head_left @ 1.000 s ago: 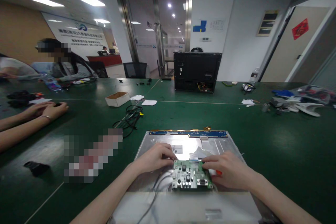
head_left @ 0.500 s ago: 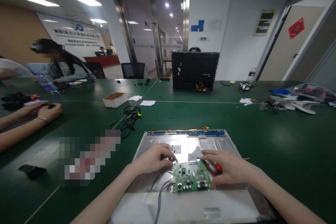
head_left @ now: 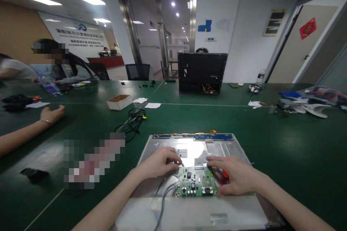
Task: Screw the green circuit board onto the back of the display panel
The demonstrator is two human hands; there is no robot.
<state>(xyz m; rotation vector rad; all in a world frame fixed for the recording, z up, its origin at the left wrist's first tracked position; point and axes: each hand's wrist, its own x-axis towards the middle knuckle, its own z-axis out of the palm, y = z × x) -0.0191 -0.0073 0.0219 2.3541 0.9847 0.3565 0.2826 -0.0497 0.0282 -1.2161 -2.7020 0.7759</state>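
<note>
A green circuit board [head_left: 199, 182] lies over the metal back of a flat display panel [head_left: 151, 149]. My left hand [head_left: 162, 162] pinches the board's upper left corner, thumb and fingers closed together. On the other side, my right hand [head_left: 233, 175] grips the board's right edge, with the index finger at the upper corner and the thumb at the lower one. Under the right palm shows a red and dark handle-like object [head_left: 222, 176], partly hidden. Grey cables [head_left: 162, 205] run from the board's left side. A blue circuit strip [head_left: 189, 137] lines the panel's far edge.
Black cables [head_left: 132, 121] and a small open box [head_left: 119, 103] lie ahead on the left. A black monitor casing [head_left: 202, 74] stands at the back. Another person's hand [head_left: 52, 114] rests at far left. Assorted parts [head_left: 300, 106] lie at the right.
My hands stay at the board, which has shifted only slightly. More of the red object shows under my right palm. At left, one of the other person's hands has gone from view and the other has opened.
</note>
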